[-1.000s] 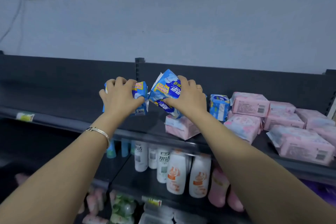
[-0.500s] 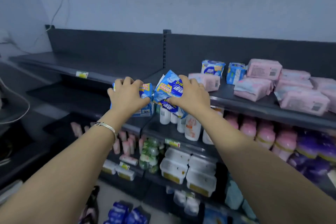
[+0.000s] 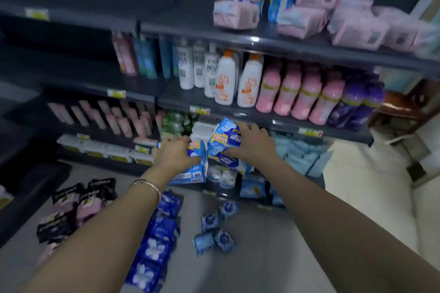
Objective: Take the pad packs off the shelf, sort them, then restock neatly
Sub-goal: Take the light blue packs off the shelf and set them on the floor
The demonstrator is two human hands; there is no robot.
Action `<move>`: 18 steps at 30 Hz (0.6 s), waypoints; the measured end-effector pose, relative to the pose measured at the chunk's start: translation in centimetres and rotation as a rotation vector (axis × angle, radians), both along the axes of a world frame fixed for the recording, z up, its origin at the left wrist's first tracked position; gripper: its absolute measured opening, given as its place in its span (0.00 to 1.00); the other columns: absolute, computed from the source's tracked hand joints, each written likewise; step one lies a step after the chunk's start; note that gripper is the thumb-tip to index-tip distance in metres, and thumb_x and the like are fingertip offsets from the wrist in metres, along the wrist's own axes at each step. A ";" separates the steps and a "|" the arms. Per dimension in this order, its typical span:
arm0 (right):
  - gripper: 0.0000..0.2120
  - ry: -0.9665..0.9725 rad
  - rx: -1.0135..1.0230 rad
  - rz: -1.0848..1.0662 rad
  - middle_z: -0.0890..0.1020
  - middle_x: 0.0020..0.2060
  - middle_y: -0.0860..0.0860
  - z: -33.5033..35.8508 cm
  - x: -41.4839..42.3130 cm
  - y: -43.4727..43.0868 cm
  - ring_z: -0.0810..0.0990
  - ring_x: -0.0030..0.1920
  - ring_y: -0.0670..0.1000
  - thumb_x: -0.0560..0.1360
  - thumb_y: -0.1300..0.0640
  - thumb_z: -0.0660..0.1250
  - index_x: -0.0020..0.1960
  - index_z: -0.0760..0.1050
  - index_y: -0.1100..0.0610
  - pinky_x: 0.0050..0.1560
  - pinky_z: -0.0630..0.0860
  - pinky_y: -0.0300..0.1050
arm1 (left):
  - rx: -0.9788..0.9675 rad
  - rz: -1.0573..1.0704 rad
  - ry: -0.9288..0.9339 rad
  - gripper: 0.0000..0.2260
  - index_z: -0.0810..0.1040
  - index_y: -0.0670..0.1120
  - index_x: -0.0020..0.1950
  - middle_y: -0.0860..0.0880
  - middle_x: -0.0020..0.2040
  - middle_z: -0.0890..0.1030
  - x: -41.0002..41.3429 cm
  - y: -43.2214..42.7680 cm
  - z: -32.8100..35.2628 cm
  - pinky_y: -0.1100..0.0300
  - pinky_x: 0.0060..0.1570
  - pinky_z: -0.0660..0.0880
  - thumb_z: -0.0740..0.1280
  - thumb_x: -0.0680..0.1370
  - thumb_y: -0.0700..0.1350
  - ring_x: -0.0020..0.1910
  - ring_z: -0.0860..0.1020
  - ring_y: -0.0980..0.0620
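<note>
A dim shop aisle: dark metal shelving (image 3: 297, 49) above a grey floor (image 3: 273, 257). Both arms reach forward and down. The left hand (image 3: 176, 154) has its fingers curled round a blue pad pack (image 3: 196, 172). The right hand (image 3: 252, 147) clamps what look like two blue packs (image 3: 223, 141), held mid-air before the lower shelves. Pink packs (image 3: 309, 14) sit on the top shelf. Sorted piles (image 3: 154, 247) lie on the floor. The glossy doubled packs could slip from the right grip into the wrong pile.

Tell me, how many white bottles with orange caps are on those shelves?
2. The left orange-capped bottle stands beside the plain white bottles; the right orange-capped bottle stands beside the pink bottles. Others may hide behind them.
</note>
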State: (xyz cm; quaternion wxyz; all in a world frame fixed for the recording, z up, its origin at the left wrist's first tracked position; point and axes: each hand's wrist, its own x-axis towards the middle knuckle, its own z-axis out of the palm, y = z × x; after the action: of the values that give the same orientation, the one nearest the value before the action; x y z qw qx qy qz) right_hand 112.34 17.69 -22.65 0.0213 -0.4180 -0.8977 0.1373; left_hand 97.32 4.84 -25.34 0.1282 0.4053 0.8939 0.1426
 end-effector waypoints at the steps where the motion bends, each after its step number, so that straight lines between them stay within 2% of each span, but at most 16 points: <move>1: 0.39 -0.021 -0.027 -0.020 0.70 0.63 0.54 -1.4 0.3 -0.4 0.70 0.63 0.59 0.66 0.38 0.71 0.71 0.60 0.49 0.58 0.70 0.53 | -0.021 -0.013 -0.031 0.25 0.74 0.51 0.58 0.48 0.57 0.77 0.4 -0.2 -1.5 0.48 0.58 0.69 0.70 0.65 0.60 0.58 0.71 0.44; 7: 0.39 -0.137 -0.161 -0.139 0.70 0.63 0.56 -12.0 2.6 -3.2 0.70 0.63 0.61 0.67 0.38 0.71 0.71 0.59 0.51 0.58 0.73 0.55 | -0.165 -0.104 -0.101 0.22 0.74 0.49 0.60 0.47 0.58 0.76 2.6 -1.7 -11.7 0.51 0.55 0.68 0.70 0.69 0.57 0.62 0.68 0.43; 10: 0.41 -0.215 -0.204 -0.181 0.68 0.67 0.57 -18.1 4.3 -4.1 0.65 0.67 0.62 0.67 0.38 0.71 0.73 0.57 0.50 0.62 0.70 0.58 | -0.200 -0.138 -0.149 0.22 0.74 0.51 0.61 0.48 0.60 0.76 4.3 -2.5 -17.3 0.54 0.51 0.65 0.70 0.70 0.57 0.63 0.67 0.45; 12: 0.41 -0.249 -0.219 -0.201 0.67 0.69 0.56 -22.3 5.4 -4.6 0.63 0.69 0.62 0.68 0.38 0.71 0.73 0.56 0.49 0.64 0.67 0.58 | -0.233 -0.149 -0.145 0.23 0.73 0.52 0.63 0.49 0.61 0.75 5.6 -3.1 -21.4 0.52 0.54 0.67 0.69 0.70 0.58 0.64 0.67 0.46; 18: 0.42 -0.305 -0.268 -0.193 0.69 0.66 0.53 -37.4 8.2 -6.7 0.65 0.66 0.60 0.68 0.41 0.72 0.74 0.55 0.51 0.60 0.68 0.54 | -0.336 -0.134 -0.187 0.24 0.71 0.51 0.63 0.49 0.61 0.74 9.4 -5.2 -37.3 0.51 0.54 0.69 0.68 0.71 0.60 0.64 0.67 0.45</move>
State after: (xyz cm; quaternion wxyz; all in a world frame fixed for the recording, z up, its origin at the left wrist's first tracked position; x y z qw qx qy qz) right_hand 120.52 11.04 -60.03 -0.1575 -0.5169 -0.8202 0.1878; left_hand 106.71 -0.38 -62.68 0.2856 0.4216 0.8604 0.0198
